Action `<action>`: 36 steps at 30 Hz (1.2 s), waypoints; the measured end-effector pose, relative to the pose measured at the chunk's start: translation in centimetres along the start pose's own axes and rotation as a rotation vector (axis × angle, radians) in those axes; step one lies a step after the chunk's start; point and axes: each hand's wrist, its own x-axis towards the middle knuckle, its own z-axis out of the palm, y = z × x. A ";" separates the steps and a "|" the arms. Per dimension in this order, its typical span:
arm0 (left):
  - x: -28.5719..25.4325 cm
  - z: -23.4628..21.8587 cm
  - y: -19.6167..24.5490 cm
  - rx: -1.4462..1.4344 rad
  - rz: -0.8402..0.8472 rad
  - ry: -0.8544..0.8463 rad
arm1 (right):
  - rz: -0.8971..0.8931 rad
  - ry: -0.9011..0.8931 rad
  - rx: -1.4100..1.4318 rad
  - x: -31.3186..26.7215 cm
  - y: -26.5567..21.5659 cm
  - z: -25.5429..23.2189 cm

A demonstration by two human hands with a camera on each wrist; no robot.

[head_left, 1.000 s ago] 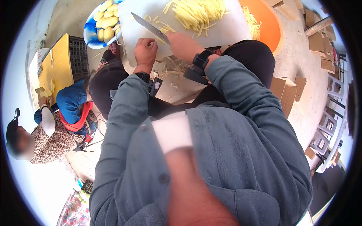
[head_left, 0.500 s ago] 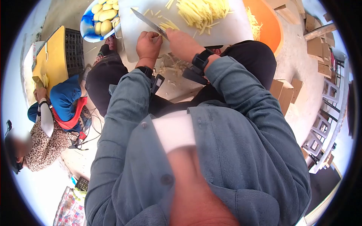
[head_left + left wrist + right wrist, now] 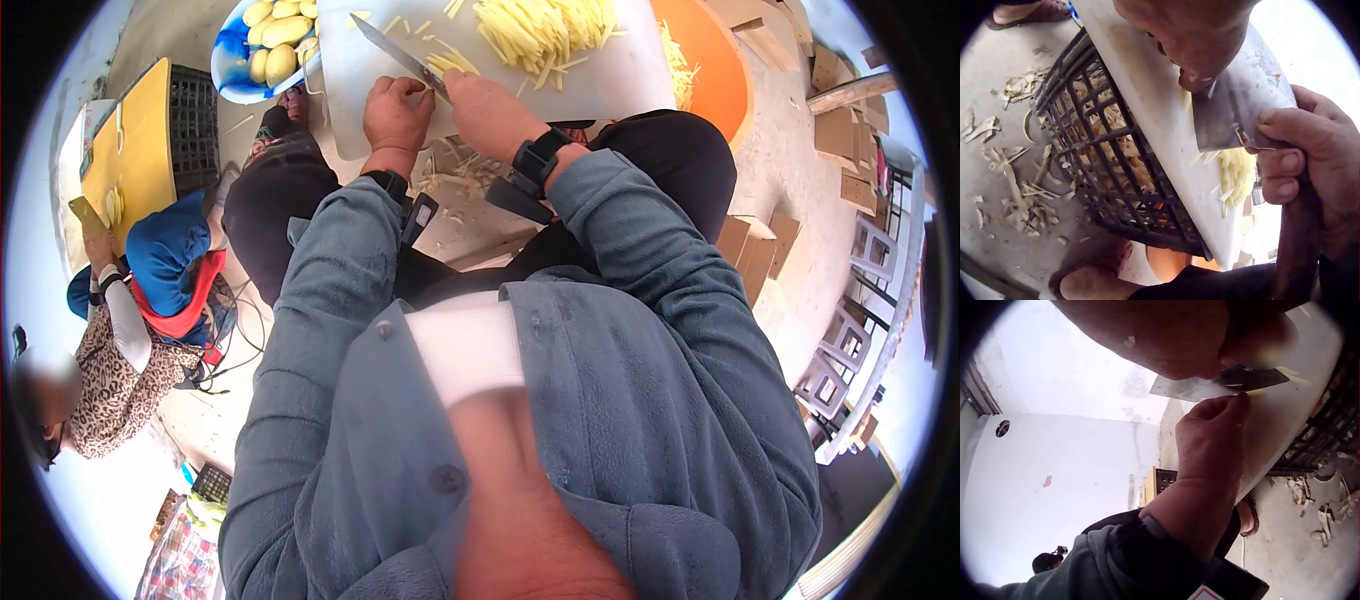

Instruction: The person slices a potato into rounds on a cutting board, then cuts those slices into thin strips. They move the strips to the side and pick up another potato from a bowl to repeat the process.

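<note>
My right hand (image 3: pixel 494 115) grips a broad-bladed kitchen knife (image 3: pixel 392 52) above a white cutting board (image 3: pixel 350 120). Its thumb lies against the blade near the heel in the left wrist view. Close beside the blade, my left hand (image 3: pixel 396 112) has its fingers curled, with the fingertips right at the steel. A small piece of potato (image 3: pixel 1185 97) shows pale yellow under those fingertips. Several cut strips (image 3: pixel 452 62) lie just beyond the knife. A large heap of potato strips (image 3: pixel 545 35) covers the far right of the board.
Peeled potatoes fill a blue-and-white basin (image 3: pixel 232 60) at the left; an orange tub (image 3: pixel 725 80) with more strips stands at the right. A black crate (image 3: pixel 1110 150) of peelings is under the board. Another person (image 3: pixel 120 370) works at a yellow board (image 3: pixel 135 150) further left.
My left hand has moved up and slightly right, bringing its fingertips to the blade. The right hand and knife have barely shifted. At the left, the other person's hands have moved.
</note>
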 end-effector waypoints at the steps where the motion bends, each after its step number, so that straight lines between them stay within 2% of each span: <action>1: 0.0 0.0 -0.1 -0.014 0.000 0.001 | 0.009 0.001 0.001 0.1 0.0 0.0; 15: 0.0 0.2 0.3 0.018 0.003 0.029 | -0.018 0.027 0.009 -0.1 0.0 -0.1; 32: 0.1 0.7 -0.4 -0.022 0.015 0.010 | 0.032 -0.063 0.023 0.8 0.6 -0.2; 36: 0.1 0.8 -0.3 -0.022 0.026 0.023 | 0.024 -0.039 0.015 0.7 0.7 0.2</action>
